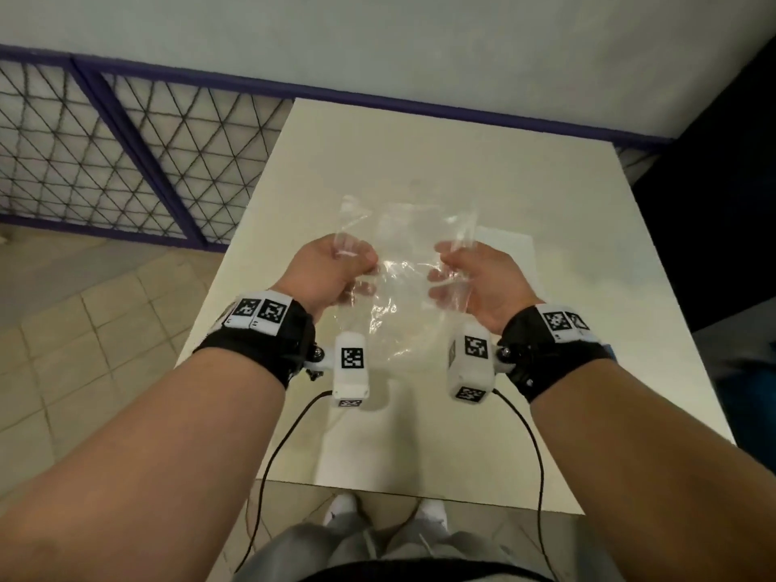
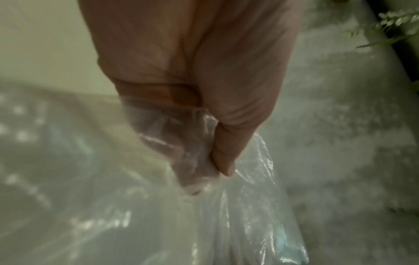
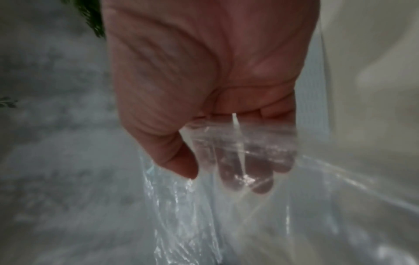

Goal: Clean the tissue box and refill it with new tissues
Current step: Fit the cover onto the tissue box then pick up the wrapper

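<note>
A clear, crinkled plastic bag [image 1: 405,249] hangs stretched between my two hands above the white table [image 1: 525,174]. My left hand [image 1: 364,271] pinches the bag's left edge between thumb and curled fingers. My right hand [image 1: 441,273] grips the right edge the same way. In the left wrist view the thumb lies over plastic [image 2: 244,215] that wraps the fingers of the left hand [image 2: 211,179]. The right wrist view shows the right hand [image 3: 217,177] with its fingers behind the film [image 3: 186,215]. No tissue box or tissues are in view.
A purple-framed mesh railing [image 1: 105,153] runs along the left, over a tiled floor [image 1: 75,338]. A dark panel [image 1: 714,212] stands at the table's right. Wrist camera cables [image 1: 273,455] hang toward my body. My white shoes [image 1: 342,508] show below the table's near edge.
</note>
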The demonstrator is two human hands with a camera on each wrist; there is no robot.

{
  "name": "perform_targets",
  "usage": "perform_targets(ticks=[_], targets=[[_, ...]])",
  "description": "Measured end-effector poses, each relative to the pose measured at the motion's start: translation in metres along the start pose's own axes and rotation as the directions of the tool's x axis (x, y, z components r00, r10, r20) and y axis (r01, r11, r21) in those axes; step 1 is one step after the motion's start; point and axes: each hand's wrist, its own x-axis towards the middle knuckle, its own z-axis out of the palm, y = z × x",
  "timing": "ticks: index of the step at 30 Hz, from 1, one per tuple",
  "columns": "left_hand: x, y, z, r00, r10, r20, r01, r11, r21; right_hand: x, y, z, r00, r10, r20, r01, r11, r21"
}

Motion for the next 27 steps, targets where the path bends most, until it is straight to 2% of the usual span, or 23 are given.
perform_targets(ticks=[3,7,11,15,19,21,24,27], targets=[[0.002,-0.006,0.03,0.999,0.019,0.043,-0.02,1.0,0.02,-0.01,0.005,-0.033,0.993,-0.04,-0.115,0.032,0.997,-0.073],[-0.001,-0.017,0.063,0.986,-0.06,0.157,0.05,0.997,0.062,-0.023,0.011,-0.069,0.982,-0.046,-0.182,0.041,0.999,-0.029],[0.002,-0.02,0.083,0.994,-0.022,0.107,0.026,0.999,-0.04,-0.038,0.014,-0.093,0.985,0.044,-0.166,-0.054,0.997,-0.053],[0.003,-0.022,0.1,0.995,-0.05,0.089,0.06,0.991,-0.118,-0.045,0.021,-0.107,0.981,0.054,-0.188,-0.064,0.997,-0.052],[0.0,-0.023,0.109,0.984,-0.11,0.143,0.123,0.989,-0.084,-0.044,0.026,-0.118,0.96,0.036,-0.276,-0.02,0.998,0.063],[0.0,-0.026,0.109,0.987,-0.12,0.107,0.127,0.99,-0.061,-0.046,0.026,-0.121,0.963,0.042,-0.267,-0.016,0.995,0.099],[0.003,-0.031,0.109,0.988,-0.145,0.057,0.153,0.976,-0.153,-0.048,0.025,-0.118,0.968,0.065,-0.241,-0.025,0.986,0.165],[0.004,-0.036,0.108,0.982,-0.182,0.043,0.187,0.96,-0.21,-0.047,0.022,-0.11,0.956,0.111,-0.27,-0.044,0.969,0.243]])
